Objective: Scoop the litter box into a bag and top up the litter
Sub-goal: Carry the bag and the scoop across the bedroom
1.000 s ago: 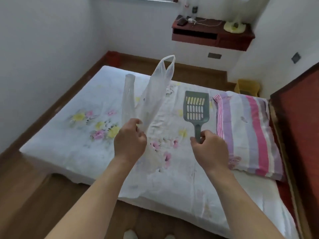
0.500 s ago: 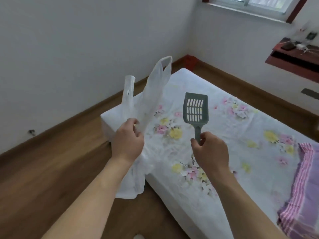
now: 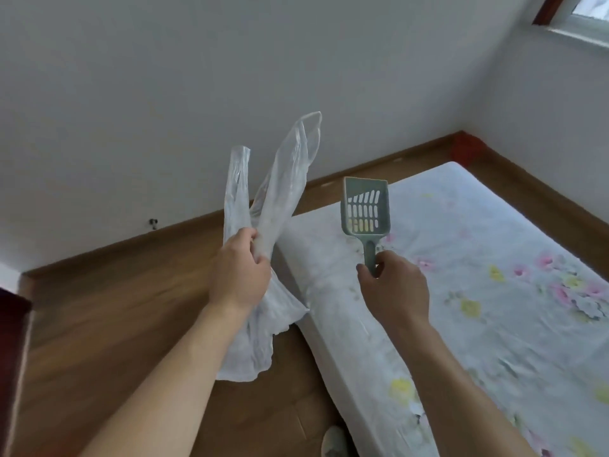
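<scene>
Standing beside a floral-sheeted bed (image 3: 478, 291), a person's left hand (image 3: 239, 275) grips a clear plastic bag (image 3: 280, 192) while the right hand (image 3: 393, 290) pinches an upright grey-green litter scoop (image 3: 365, 211).

A brown wooden plank floor (image 3: 115, 324) is filling the lower left of the frame and running up to a brown skirting board (image 3: 99, 247) under the white wall. A low white mattress (image 3: 349, 341) is lying directly on this floor, stretching from bottom centre towards the upper right. A pale sheet printed with pink and yellow flowers (image 3: 494, 308) is covering its top. A light-coloured shoe toe (image 3: 334, 441) is resting on the floor at the bottom edge, just beside the mattress. A small red object (image 3: 464, 150), too blurred to identify, is sitting in the far corner at upper right.
</scene>
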